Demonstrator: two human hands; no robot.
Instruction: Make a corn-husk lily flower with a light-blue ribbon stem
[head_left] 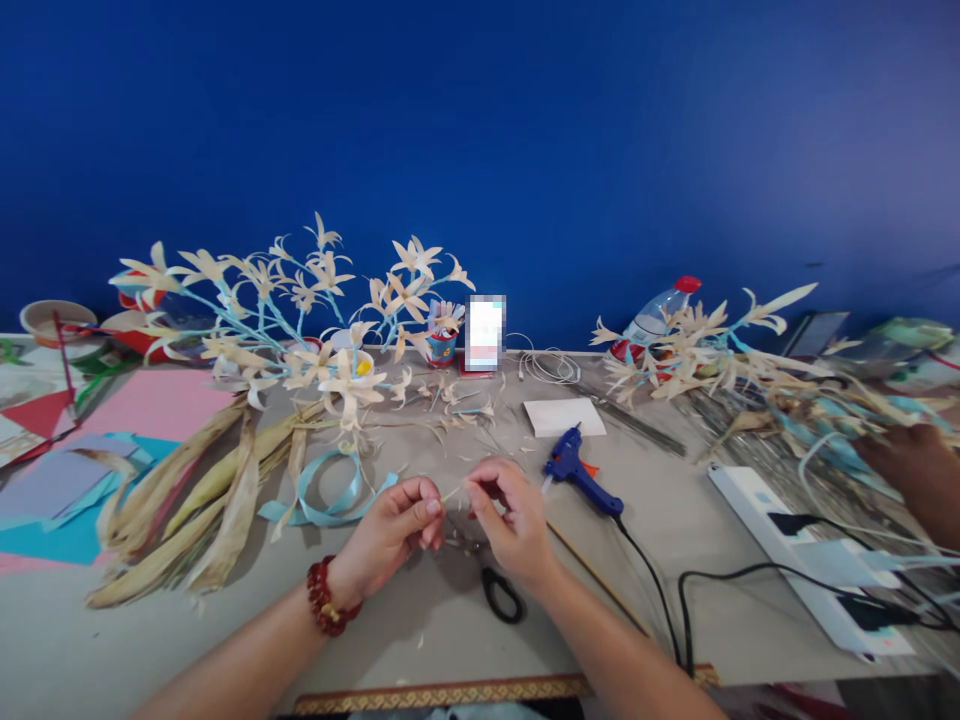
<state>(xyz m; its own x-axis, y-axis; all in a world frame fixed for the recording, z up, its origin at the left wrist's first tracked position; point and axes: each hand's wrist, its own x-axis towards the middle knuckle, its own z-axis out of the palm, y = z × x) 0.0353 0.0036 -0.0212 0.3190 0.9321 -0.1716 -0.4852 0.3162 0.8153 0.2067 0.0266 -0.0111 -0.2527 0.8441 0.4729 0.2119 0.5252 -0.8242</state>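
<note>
Between the fingertips of both hands stretches a thin, pale yellowish strip (451, 493), perhaps a piece of husk. My left hand (394, 525), with a red bead bracelet (328, 598) at its wrist, pinches one end. The other end is in the closed fingers of my right hand (514, 520). Below the hands lie scissors, of which a black handle loop (502, 597) shows. A light blue ribbon (322, 497) curls on the table left of my left hand. Right of my right hand rests a blue glue gun (581, 475), and a thin brown stick (596, 575) lies near my right forearm.
Dried corn husks (202, 500) and coloured paper (157, 405) lie left. Pale husk flowers (322, 280) on blue stems stand behind. A white power strip (795, 560) with black cords lies right, near another person's hand (915, 475). A blurred phone (485, 333) stands at the back.
</note>
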